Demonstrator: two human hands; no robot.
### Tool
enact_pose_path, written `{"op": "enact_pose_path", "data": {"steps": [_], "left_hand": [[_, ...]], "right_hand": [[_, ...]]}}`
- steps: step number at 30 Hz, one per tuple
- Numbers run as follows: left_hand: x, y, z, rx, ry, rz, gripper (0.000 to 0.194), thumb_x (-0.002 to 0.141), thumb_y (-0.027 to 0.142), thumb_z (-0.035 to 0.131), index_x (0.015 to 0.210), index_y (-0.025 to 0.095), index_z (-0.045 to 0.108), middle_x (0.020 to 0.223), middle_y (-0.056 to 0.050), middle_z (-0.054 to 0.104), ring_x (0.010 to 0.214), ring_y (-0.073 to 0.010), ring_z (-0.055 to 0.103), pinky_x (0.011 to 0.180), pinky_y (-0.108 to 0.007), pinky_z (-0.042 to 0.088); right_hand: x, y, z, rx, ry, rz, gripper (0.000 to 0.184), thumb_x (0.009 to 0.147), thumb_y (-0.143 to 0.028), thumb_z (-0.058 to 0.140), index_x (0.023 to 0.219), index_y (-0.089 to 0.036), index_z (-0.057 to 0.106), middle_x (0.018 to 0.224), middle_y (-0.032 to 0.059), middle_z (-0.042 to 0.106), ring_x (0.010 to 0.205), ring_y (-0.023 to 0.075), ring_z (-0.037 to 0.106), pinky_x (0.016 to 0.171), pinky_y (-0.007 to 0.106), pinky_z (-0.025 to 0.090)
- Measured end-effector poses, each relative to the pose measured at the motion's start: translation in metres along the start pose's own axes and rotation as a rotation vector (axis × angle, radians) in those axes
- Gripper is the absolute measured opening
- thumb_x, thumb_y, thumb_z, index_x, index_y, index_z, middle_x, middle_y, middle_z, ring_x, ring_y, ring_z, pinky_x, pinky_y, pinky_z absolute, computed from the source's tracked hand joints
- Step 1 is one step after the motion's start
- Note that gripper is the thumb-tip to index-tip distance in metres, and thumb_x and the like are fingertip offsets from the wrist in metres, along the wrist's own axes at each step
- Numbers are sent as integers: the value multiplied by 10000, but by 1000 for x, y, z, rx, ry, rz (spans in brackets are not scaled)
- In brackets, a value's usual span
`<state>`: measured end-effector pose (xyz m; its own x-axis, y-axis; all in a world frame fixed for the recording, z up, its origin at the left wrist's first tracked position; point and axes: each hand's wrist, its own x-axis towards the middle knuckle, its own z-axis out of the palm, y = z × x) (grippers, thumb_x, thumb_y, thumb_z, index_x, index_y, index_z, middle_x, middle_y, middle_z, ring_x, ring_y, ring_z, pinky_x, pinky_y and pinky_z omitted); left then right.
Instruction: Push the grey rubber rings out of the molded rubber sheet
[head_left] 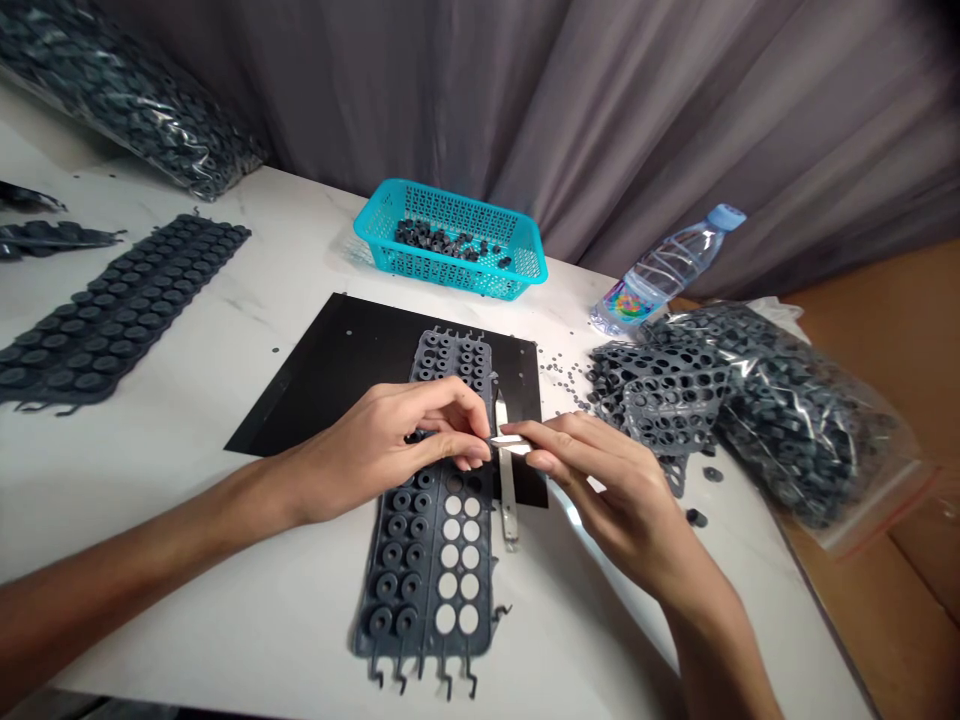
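A grey rubber sheet [431,560] of moulded ring parts lies lengthwise in front of me, partly on a black mat [337,360]. Several holes in its right columns are punched empty. My left hand [397,440] rests on the sheet's middle, its fingers pinched together at the fingertips. My right hand [600,480] meets it from the right, pinching a small pale flat piece [512,444]. A metal scalpel [507,480] lies on the mat just under both hands' fingertips.
A turquoise basket [517,265] with loose grey rings stands at the back. Emptied sheets [652,390] and a bag of parts [810,430] lie right, beside a water bottle [660,270]. Full sheets [112,310] and another bag [127,100] are left.
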<state>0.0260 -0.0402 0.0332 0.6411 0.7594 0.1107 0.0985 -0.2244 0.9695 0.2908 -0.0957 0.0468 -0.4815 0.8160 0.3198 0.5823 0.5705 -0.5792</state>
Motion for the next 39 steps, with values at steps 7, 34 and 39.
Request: {"op": "enact_pose_path", "data": {"steps": [7,34,39], "left_hand": [[1,-1,1,49,9,47,105,1036,304,705,1007,206,683,961,45,754,867,-87,780,830,-152,606],[0,-1,3,90,53,86,110,1018,301,729,1001,200,690,970,40,743,853,-81,767,838,-142,608],[1,-1,4,77,65,79,120,1019,301,726,993,192,683,960,28,745,849,-98,778,841,-165,621]], "right_hand": [[1,0,1,-5,5,-1,284,1109,-185,579,1360,-239,699,961,37,689,852,196,615,794,345,452],[1,-3,5,-2,21,7,264,1113,-201,573,1341,-186,707,936,53,674,831,189,612,763,336,474],[1,-4,5,-9,37,0,254,1115,-199,567,1329,-190,705,932,56,678,827,190,611,763,345,483]]}}
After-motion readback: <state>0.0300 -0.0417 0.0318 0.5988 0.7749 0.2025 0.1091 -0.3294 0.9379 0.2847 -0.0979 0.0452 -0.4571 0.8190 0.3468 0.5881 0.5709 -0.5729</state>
